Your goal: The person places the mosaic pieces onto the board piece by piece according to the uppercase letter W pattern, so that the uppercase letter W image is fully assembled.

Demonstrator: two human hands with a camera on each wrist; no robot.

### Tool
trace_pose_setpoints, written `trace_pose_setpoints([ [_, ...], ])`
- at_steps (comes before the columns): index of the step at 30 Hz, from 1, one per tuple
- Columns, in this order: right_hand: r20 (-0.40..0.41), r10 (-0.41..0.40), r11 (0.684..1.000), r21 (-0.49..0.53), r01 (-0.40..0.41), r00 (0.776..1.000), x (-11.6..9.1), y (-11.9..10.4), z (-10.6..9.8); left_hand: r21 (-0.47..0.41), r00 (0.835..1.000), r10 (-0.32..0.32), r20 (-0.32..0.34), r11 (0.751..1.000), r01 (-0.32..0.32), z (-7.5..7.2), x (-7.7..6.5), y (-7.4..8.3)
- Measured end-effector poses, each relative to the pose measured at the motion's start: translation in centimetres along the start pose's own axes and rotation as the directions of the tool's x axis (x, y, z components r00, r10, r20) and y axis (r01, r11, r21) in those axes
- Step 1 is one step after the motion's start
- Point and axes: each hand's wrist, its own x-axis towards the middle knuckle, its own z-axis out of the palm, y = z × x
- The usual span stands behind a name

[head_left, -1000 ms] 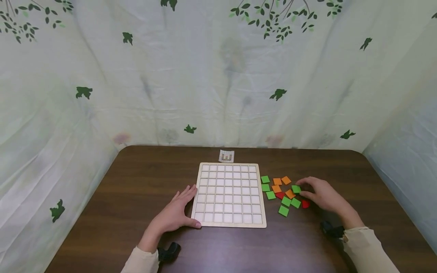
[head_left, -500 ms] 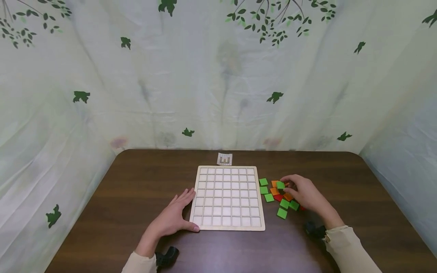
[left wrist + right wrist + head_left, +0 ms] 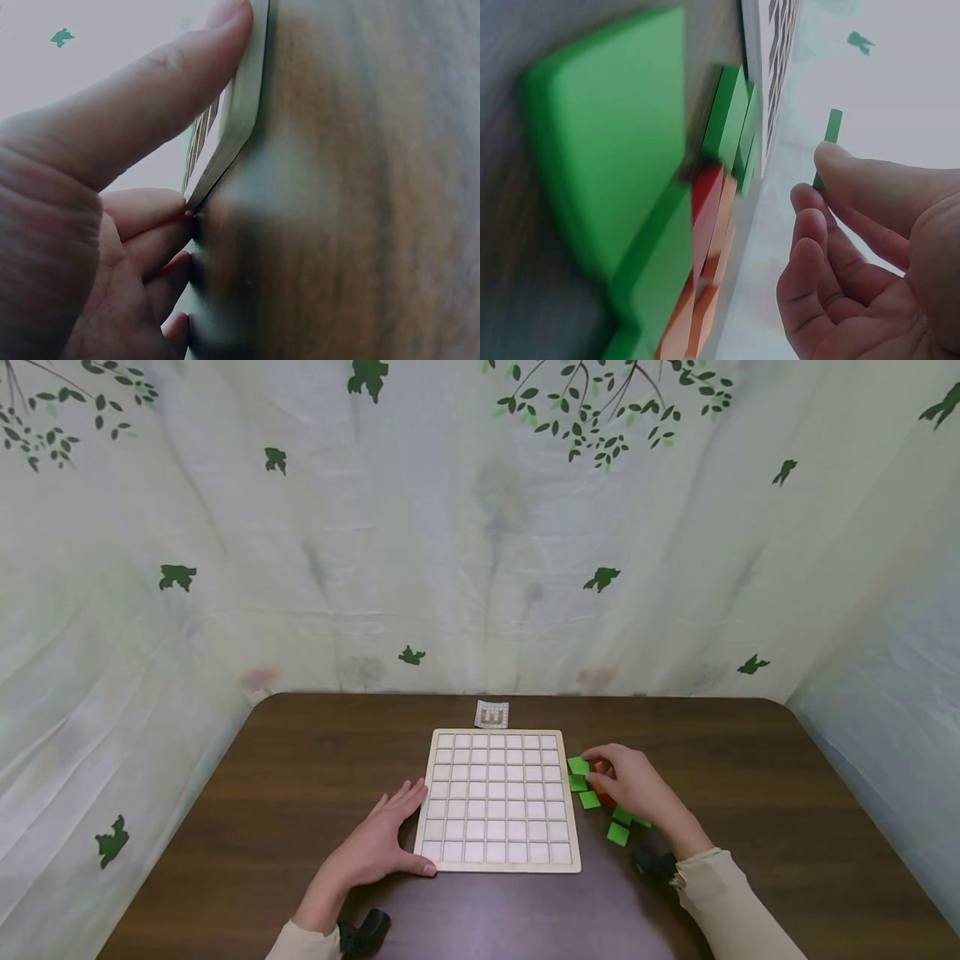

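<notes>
A pale square board (image 3: pixel 510 867) with a grid of white cells lies on the table. My left hand (image 3: pixel 375 839) rests at its left side, fingers extended along the edge and thumb at the near left corner. In the right wrist view, my right hand (image 3: pixel 855 262) pinches a green square tile (image 3: pixel 834 126) between thumb and fingertips, held above the table. That hand is just right of the board, over loose tiles. Among these are a near green tile (image 3: pixel 618 834), a red tile (image 3: pixel 706 214) and some orange tiles (image 3: pixel 703 319). The hand partly hides the pile in the head view.
A small printed card (image 3: pixel 492 715) lies beyond the board's far edge. The brown table (image 3: pixel 765 810) extends to both sides. A pale curtain (image 3: pixel 450 527) with leaf prints hangs behind it.
My right hand has moved left with the green tile, from the right side of the pile to near the board's right edge. My left hand stays at the board.
</notes>
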Motion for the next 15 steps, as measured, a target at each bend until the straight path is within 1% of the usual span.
trace_pose_setpoints([
  [15,0.004,-0.024,0.999,0.030,0.024,1.000,1.7,-2.0,2.1,-0.004,1.000,-0.008,-0.003,1.000,0.008,0.1,0.0,0.0],
])
